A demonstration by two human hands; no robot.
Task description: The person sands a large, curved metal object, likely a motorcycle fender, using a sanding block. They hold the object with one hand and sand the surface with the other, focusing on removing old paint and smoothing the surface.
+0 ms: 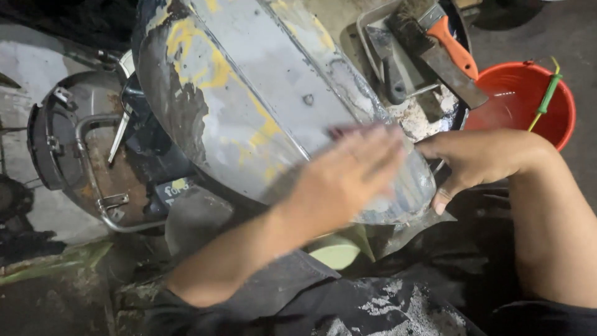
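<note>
A curved grey metal body panel (261,99), patched with yellow paint and dark bare areas, is seen in the centre of the head view. Its long axis runs diagonally, from the upper left down to the lower right, and its narrow lower end points toward the person.

The left hand (345,177) is laid flat on the lower part of the panel, fingers extended and blurred; whether something is pressed beneath the palm cannot be told. The right hand (476,158) is closed on the panel's lower right edge, thumb pointing down.

Beyond the panel, a tray (373,37) with an orange-handled scraper (451,53) is placed beside a red bucket (528,99).
</note>
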